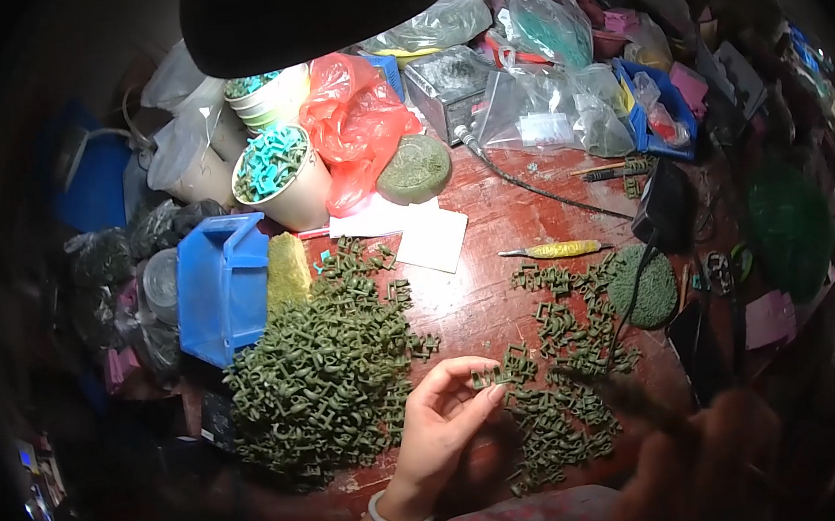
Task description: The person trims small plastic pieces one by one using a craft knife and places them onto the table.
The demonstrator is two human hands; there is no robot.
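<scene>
My left hand (445, 421), with a pale bangle at the wrist, pinches a small green cast-looking piece (487, 378) between thumb and forefinger above the red table. At the lower right, in shadow, my right hand (710, 455) has its fingers closed round a dark pen-like tool (642, 402). The tool points up and left towards the held piece, apart from it; its tip is blurred. To the left of my left hand lies a big heap of similar green pieces (319, 380). A looser spread of green pieces (559, 428) lies between my hands.
A blue bin (224, 289) and a yellow block (287, 268) stand beside the heap. Behind are a cup of turquoise pieces (296, 194), a red bag (348, 116) and a round green disc (413, 169). A yellow-handled tool (562, 250) and a black cable (542, 193) lie ahead.
</scene>
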